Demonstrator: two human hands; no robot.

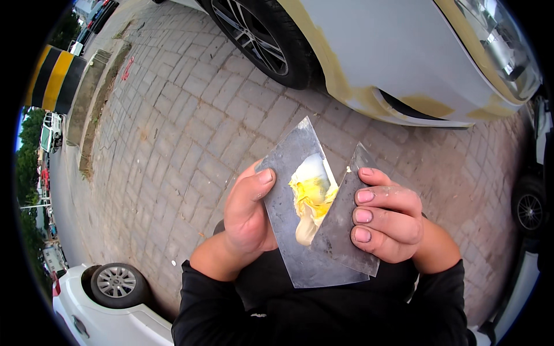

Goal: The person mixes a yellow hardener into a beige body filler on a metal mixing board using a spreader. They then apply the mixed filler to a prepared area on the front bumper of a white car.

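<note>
In front of my chest, my left hand point(248, 207) is closed on the left edge of a flat grey putty plate point(278, 202), thumb on top. A lump of putty point(311, 187), part white, part bright yellow and beige toward the bottom, sits on that plate. My right hand point(389, 216) grips a second thin grey sheet, a putty spreader point(341, 230), with its fingers across the face. The spreader slants over the right side of the plate, its edge against the putty. It hides the plate's right part.
Ahead stands a grey car bumper point(392, 63) with tan patches, beside a black-tyred wheel point(254, 40) and a headlight point(499, 49). A white car point(115, 317) is at lower left, another wheel point(529, 210) at far right. Brick paving point(167, 144) lies below; a striped post point(57, 78) rises by a kerb.
</note>
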